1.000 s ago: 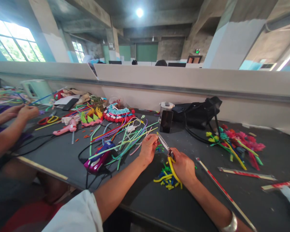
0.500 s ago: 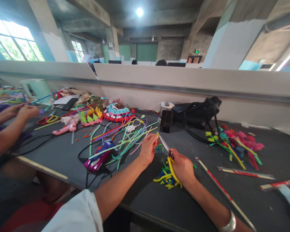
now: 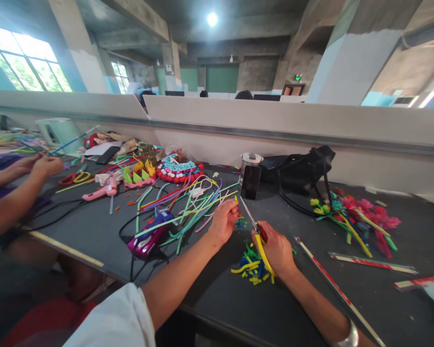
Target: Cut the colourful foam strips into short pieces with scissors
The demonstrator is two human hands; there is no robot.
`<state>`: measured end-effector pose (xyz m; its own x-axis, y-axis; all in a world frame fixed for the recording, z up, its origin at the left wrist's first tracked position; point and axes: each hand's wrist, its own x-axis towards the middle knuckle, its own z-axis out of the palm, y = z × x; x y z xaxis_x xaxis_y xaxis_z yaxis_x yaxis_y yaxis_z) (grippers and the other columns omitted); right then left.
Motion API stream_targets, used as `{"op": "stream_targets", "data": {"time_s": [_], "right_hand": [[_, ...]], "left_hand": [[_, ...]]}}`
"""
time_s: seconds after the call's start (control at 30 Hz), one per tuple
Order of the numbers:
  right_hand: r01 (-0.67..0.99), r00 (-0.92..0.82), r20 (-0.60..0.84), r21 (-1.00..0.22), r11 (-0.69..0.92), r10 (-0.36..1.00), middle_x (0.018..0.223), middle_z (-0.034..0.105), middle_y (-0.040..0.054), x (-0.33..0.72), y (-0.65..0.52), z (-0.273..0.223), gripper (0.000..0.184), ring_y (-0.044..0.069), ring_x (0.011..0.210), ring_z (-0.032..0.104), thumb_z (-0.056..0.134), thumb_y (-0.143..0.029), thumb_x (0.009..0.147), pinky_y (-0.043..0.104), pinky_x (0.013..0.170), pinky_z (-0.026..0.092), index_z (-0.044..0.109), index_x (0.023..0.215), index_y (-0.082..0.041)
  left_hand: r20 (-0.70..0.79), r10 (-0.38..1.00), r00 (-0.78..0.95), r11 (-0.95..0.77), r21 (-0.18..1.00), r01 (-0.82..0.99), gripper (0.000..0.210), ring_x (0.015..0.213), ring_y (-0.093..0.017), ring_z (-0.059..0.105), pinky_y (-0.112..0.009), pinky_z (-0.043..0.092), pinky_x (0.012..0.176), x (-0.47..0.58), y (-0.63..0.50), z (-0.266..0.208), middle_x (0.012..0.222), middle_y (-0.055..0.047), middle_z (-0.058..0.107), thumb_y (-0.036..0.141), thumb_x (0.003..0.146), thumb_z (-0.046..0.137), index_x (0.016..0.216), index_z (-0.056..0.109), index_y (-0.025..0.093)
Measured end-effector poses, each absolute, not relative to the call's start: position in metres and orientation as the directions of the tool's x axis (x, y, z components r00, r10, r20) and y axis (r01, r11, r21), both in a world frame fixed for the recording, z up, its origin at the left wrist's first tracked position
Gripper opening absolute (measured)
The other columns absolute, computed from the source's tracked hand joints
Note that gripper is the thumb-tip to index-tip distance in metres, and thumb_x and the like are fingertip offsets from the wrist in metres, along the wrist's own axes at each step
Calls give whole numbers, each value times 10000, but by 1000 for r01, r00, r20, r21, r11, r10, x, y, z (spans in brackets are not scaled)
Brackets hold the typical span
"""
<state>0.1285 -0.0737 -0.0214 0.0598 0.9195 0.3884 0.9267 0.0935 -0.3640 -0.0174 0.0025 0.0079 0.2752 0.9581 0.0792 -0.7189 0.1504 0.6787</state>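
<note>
In the head view, my left hand (image 3: 224, 220) is closed in a pinch on a small yellow piece (image 3: 236, 198), apparently fuzzy pipe cleaner, its tip poking up past the fingers. My right hand (image 3: 277, 248) grips scissors (image 3: 250, 212) with dark red handles, the blades pointing up and left just beside my left fingertips. A longer yellow pipe cleaner (image 3: 263, 255) hangs down from the same right hand. Below both hands lies a pile of short cut pieces (image 3: 251, 265) in yellow, blue and green. A few more bits lie just behind my left hand.
Loose pipe cleaners (image 3: 198, 212) and a purple device (image 3: 144, 243) lie left of my hands. A phone (image 3: 250, 182) leans upright in front of a black bag (image 3: 300, 168). Fuzzy flowers (image 3: 372, 212) and narrow packets (image 3: 371, 262) are rightward. At far left are a co-worker's hands (image 3: 47, 165).
The scissor blades have drawn away from the yellow piece in my left hand, leaving a small gap. The view has shifted slightly.
</note>
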Motion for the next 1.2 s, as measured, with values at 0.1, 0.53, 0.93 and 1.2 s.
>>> {"op": "stream_targets", "data": {"time_s": [0.1,0.53,0.93,1.2], "right_hand": [[926,55,379,-365,94,924,789,681,-10,128,-75,-20,232,161,659,637,472,-376,863,216,540,307,580,1033,-261],[922,50,386,-372,106,921,722,673,-13,131,-73,-23,244,159,635,639,472,-370,846,212,525,301,601,1021,-258],[874,24,407,-453,179,913,700,678,9,127,-75,-27,207,164,631,639,449,-304,846,200,528,330,611,956,-236],[814,108,416,-558,160,903,645,630,-12,134,-69,-27,212,131,531,576,452,-374,864,206,556,380,583,919,-217]], "left_hand": [[98,949,301,158,678,-718,237,524,-69,403,-244,389,606,-17,2,8,560,52,399,259,690,665,601,471,157],[119,933,339,153,721,-676,279,531,-71,387,-245,374,612,-16,-1,10,555,57,378,283,681,690,588,457,160],[134,929,346,147,723,-675,254,534,-74,386,-242,374,611,-14,-1,6,554,54,366,264,716,656,595,458,161],[109,961,254,65,804,-591,173,483,-67,325,-244,359,587,-13,-1,3,517,67,367,269,676,650,622,523,164]]}}
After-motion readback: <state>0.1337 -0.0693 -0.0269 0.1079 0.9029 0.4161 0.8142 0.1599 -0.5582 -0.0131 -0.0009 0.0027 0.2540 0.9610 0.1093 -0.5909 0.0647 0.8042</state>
